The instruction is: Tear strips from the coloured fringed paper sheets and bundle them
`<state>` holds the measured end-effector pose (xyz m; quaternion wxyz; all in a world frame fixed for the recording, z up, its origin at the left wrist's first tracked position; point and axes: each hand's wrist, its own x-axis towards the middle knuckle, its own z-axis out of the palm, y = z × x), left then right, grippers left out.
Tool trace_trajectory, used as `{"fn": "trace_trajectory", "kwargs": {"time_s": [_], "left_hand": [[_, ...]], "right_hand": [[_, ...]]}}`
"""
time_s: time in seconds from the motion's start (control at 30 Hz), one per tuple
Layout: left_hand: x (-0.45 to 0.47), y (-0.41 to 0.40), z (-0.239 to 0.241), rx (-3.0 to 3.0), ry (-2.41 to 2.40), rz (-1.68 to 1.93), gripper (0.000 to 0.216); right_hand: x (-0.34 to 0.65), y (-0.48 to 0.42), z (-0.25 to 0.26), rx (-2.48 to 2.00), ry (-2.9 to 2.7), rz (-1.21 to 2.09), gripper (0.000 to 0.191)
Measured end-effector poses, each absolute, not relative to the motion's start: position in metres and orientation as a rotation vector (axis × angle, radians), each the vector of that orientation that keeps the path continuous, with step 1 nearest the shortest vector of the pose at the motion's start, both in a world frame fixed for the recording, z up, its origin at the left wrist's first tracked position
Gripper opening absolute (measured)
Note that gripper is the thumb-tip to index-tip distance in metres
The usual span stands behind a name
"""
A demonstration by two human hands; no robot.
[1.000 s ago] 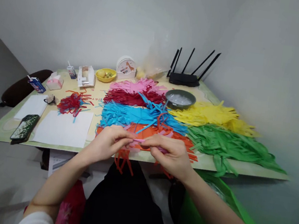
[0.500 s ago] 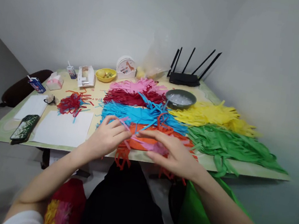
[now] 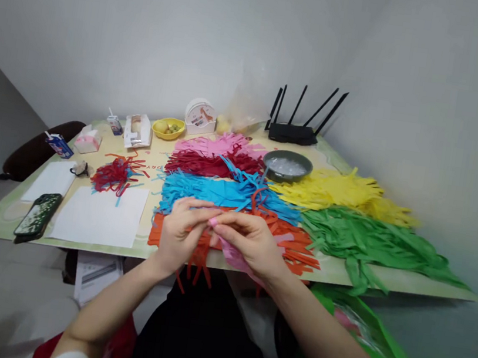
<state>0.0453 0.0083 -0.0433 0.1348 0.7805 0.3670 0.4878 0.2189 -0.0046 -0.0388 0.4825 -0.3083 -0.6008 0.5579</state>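
Note:
Above the near edge of the table, my left hand (image 3: 181,233) and my right hand (image 3: 252,241) meet fingertip to fingertip. Both pinch a pink strip (image 3: 234,256), its gathered end showing between the fingers and the rest hanging below my right palm. Beneath them lies a pile of orange strips (image 3: 298,244), some dangling over the edge. Blue strips (image 3: 206,189) are just beyond, then dark red strips (image 3: 197,162) and pink strips (image 3: 208,145). A dark green bowl (image 3: 283,177) with clear, shiny contents stands behind my right hand.
To the right lie yellow strips (image 3: 335,192) and green strips (image 3: 376,243). A black router (image 3: 292,133) stands by the wall. On the left are a red-and-blue tassel bundle (image 3: 111,176), white paper (image 3: 100,216), a phone (image 3: 39,215) and a yellow fruit bowl (image 3: 168,133).
My hands have come together, and my right fingers have closed from a looser, spread pose into a pinch on the pink strip. The view has shifted slightly.

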Motion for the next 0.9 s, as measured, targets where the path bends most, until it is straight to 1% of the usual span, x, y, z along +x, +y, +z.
{"fn": "trace_trajectory", "kwargs": {"time_s": [0.13,0.3,0.4,0.47,0.57,0.7,0.8,0.9], "left_hand": [[0.059,0.011,-0.038,1.847,0.952,1.283,0.026],[0.069,0.026,-0.036,1.685,0.985,1.293,0.026],[0.07,0.039,-0.035,1.716,1.055,1.297,0.029],[0.069,0.049,-0.031,1.8,1.055,1.195,0.03],[0.066,0.063,-0.025,1.895,0.98,0.928,0.032],[0.067,0.081,-0.022,1.791,0.866,0.66,0.041],[0.072,0.092,-0.028,1.673,0.811,0.597,0.046],[0.081,0.102,-0.036,1.569,0.79,0.624,0.047]], "right_hand": [[0.216,0.004,-0.036,-0.803,-1.472,1.107,0.022],[0.214,0.017,-0.036,-0.934,-1.568,0.742,0.011],[0.223,0.028,-0.035,-0.982,-1.751,0.437,0.018],[0.233,0.036,-0.032,-0.972,-1.855,0.329,0.021],[0.25,0.046,-0.027,-0.888,-1.942,0.361,0.019],[0.268,0.058,-0.025,-0.795,-2.015,0.377,0.013],[0.275,0.065,-0.027,-0.756,-2.026,0.384,0.009],[0.275,0.069,-0.032,-0.764,-2.0,0.371,0.01]]}}
